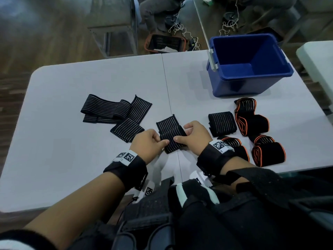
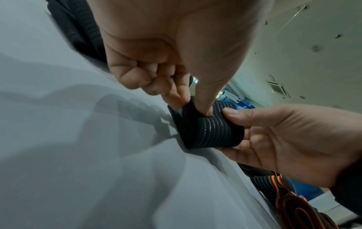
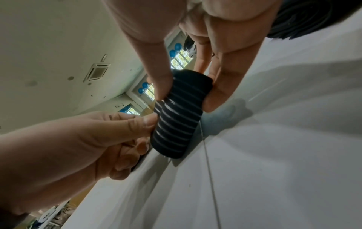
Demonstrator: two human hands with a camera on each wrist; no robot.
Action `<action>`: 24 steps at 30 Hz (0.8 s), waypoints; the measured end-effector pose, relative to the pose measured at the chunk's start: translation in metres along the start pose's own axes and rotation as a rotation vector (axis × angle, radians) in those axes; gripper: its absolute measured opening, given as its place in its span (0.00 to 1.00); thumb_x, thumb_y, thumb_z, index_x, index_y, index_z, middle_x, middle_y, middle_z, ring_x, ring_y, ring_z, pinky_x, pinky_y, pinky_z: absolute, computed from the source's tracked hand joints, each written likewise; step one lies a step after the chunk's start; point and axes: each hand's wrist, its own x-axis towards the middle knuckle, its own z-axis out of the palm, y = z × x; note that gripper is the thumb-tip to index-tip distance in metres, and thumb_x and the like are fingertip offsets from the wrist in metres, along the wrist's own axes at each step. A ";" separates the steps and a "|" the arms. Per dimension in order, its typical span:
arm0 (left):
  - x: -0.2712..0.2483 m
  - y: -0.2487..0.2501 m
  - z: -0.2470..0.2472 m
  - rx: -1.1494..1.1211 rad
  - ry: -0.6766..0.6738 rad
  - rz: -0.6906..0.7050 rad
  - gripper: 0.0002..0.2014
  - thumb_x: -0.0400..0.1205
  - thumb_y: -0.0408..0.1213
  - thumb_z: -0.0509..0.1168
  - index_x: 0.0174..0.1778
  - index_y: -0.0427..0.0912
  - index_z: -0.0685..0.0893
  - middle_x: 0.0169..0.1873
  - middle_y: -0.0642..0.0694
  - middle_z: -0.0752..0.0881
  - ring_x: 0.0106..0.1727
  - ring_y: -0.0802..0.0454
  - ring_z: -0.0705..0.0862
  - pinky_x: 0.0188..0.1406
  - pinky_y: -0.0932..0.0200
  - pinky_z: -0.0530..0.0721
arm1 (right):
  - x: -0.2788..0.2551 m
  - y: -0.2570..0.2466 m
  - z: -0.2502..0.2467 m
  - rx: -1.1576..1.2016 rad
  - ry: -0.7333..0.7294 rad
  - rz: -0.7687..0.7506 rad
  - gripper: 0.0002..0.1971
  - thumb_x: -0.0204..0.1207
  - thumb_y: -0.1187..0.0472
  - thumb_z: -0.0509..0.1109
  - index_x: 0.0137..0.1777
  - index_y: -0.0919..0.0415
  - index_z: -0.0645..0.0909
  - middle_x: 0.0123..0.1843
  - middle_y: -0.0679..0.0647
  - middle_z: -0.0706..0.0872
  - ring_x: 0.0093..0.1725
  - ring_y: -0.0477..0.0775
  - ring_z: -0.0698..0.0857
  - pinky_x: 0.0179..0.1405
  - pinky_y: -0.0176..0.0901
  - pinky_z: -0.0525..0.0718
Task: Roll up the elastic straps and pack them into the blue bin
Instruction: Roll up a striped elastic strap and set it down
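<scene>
A black strap with white stripes [image 1: 172,135] lies partly rolled on the grey table [image 1: 72,141], its loose end stretching away from me. My left hand [image 1: 153,139] pinches the roll [image 2: 207,130] from the left, thumb on top. My right hand [image 1: 192,134] grips the roll's [image 3: 178,117] right end between thumb and fingers. The blue bin [image 1: 248,65] stands with nothing visible inside at the table's far right. A long unrolled striped strap [image 1: 117,114] lies folded at the left.
A rolled striped strap [image 1: 222,123] and three rolled orange-edged straps [image 1: 252,120] [image 1: 268,152] [image 1: 236,147] sit at the right, before the bin. Beyond the table stands a black basket [image 1: 165,42] on the floor, with a seated person [image 1: 158,11] behind it.
</scene>
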 end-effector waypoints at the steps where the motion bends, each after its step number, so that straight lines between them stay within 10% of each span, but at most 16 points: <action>1: -0.002 0.000 -0.001 -0.032 0.024 0.001 0.16 0.73 0.53 0.77 0.40 0.48 0.80 0.32 0.53 0.85 0.35 0.56 0.83 0.32 0.59 0.76 | -0.001 -0.001 0.001 0.067 -0.020 0.001 0.31 0.61 0.57 0.85 0.62 0.51 0.74 0.57 0.55 0.85 0.54 0.58 0.89 0.45 0.61 0.92; 5: -0.007 -0.004 -0.001 -0.084 0.094 0.081 0.26 0.68 0.48 0.82 0.57 0.51 0.77 0.49 0.52 0.81 0.46 0.55 0.81 0.43 0.61 0.78 | -0.008 -0.004 0.003 0.126 -0.127 -0.128 0.33 0.72 0.72 0.77 0.74 0.54 0.70 0.65 0.52 0.81 0.60 0.52 0.85 0.39 0.37 0.88; 10: -0.006 -0.009 0.002 -0.098 0.079 0.242 0.43 0.63 0.45 0.84 0.74 0.54 0.73 0.65 0.53 0.77 0.64 0.54 0.78 0.67 0.52 0.80 | -0.011 -0.007 0.004 0.094 -0.171 -0.273 0.37 0.69 0.81 0.73 0.75 0.54 0.70 0.59 0.48 0.85 0.58 0.51 0.85 0.48 0.47 0.91; 15: -0.010 0.001 0.000 -0.116 0.023 0.243 0.36 0.67 0.37 0.82 0.71 0.52 0.75 0.58 0.55 0.84 0.56 0.57 0.82 0.57 0.62 0.78 | -0.015 -0.010 0.006 0.088 -0.116 -0.344 0.38 0.63 0.83 0.73 0.73 0.57 0.72 0.54 0.46 0.85 0.52 0.39 0.84 0.48 0.27 0.83; 24: -0.005 0.007 0.004 -0.162 -0.096 0.226 0.22 0.66 0.41 0.75 0.56 0.52 0.79 0.44 0.54 0.87 0.46 0.54 0.86 0.46 0.56 0.83 | -0.018 0.003 -0.012 -0.077 -0.097 -0.327 0.36 0.68 0.68 0.77 0.75 0.46 0.73 0.68 0.47 0.78 0.58 0.50 0.84 0.63 0.50 0.86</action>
